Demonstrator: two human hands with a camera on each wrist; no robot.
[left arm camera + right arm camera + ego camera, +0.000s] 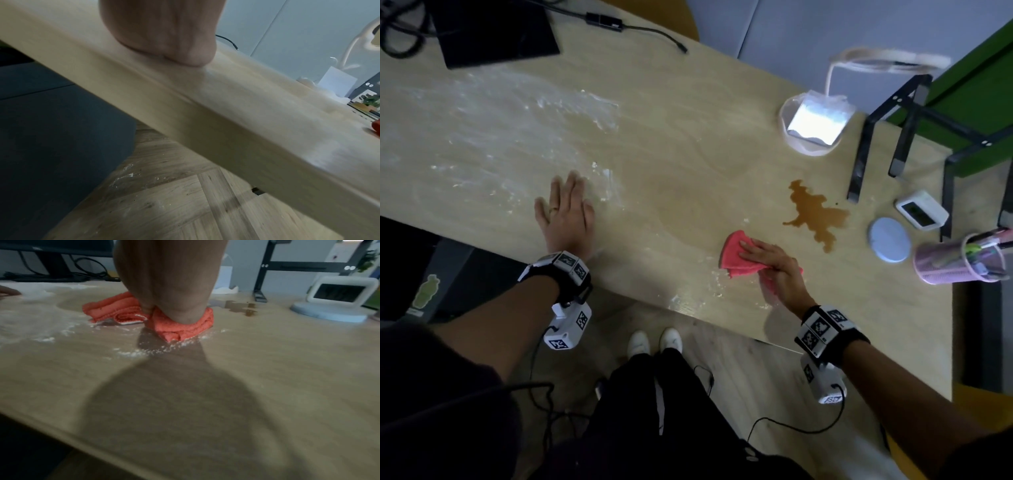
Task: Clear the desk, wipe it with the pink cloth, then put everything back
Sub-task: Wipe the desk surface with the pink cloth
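A crumpled pink cloth (736, 255) (180, 328) lies on the wooden desk (654, 144) near its front edge. My right hand (770, 262) presses flat on the cloth with straight fingers; in the right wrist view only the heel of that hand (170, 280) shows. My left hand (566, 209) rests flat on the desk, fingers spread, well to the left of the cloth; its heel (160, 32) sits just past the desk's front edge. A brown liquid spill (815, 212) (240, 307) spreads just beyond the cloth. White powder (482, 137) streaks the left half of the desk.
At the right stand a white desk lamp (815, 126), a black metal stand (907, 130), a small white clock (921, 209), a blue round disc (889, 240) and a pink mesh pen holder (959, 262). A black monitor base (493, 31) and cables sit at the far left.
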